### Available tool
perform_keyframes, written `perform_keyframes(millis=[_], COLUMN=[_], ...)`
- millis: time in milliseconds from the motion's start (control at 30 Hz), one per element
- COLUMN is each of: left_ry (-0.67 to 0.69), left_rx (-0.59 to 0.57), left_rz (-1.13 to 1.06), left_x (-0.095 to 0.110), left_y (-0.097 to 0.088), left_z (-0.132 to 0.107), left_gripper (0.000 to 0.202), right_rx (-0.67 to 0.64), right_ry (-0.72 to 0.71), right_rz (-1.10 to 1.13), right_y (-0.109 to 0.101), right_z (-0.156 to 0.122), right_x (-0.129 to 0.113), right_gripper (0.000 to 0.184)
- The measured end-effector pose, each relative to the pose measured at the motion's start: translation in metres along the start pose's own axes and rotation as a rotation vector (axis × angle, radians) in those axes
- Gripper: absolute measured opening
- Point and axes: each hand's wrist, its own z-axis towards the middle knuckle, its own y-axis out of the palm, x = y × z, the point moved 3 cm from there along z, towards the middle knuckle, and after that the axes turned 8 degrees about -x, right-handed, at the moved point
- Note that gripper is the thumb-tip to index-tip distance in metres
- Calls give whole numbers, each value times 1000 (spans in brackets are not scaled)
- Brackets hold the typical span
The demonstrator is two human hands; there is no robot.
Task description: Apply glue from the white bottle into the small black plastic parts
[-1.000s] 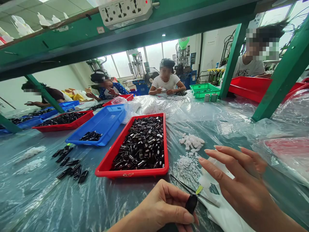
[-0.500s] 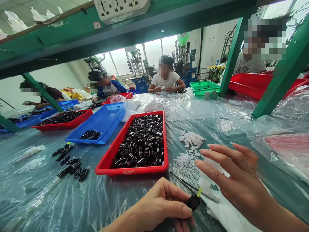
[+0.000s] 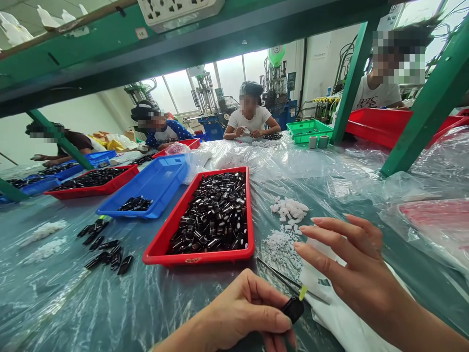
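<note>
My left hand (image 3: 244,310) is at the bottom middle, pinching a small black plastic part (image 3: 292,309) between thumb and fingers. A tiny yellow-green piece (image 3: 302,292) touches the part's top; what holds it is hidden behind my right hand. My right hand (image 3: 351,266) hovers just right of the part, fingers spread and pointing left. Thin tweezers (image 3: 274,274) lie on the plastic sheet between my hands and the red tray (image 3: 161,244), which is full of black parts. Small white pieces (image 3: 289,209) lie in heaps beside the tray.
A blue tray (image 3: 157,178) with a few black parts stands left of the red one, loose black parts (image 3: 106,247) before it. Several people sit at the far side with red, blue and green trays. Green frame posts (image 3: 421,112) rise at right. White cloth (image 3: 340,318) lies under my right hand.
The black part in my left hand has tilted over from upright. My right hand has shifted slightly left. The view has drifted a little.
</note>
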Motion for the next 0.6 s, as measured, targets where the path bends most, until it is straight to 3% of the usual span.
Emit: perform_keyframes(millis=[300, 600], left_ry=[5, 21], left_rx=[-2, 17], left_rz=[6, -2], left_x=[-1, 2], left_y=[0, -1], left_z=[-2, -1], left_gripper=[22, 22], right_rx=[-8, -12], right_ry=[-3, 10], right_rz=[9, 1], right_y=[1, 0], right_z=[0, 0], right_x=[1, 2], right_gripper=[38, 31])
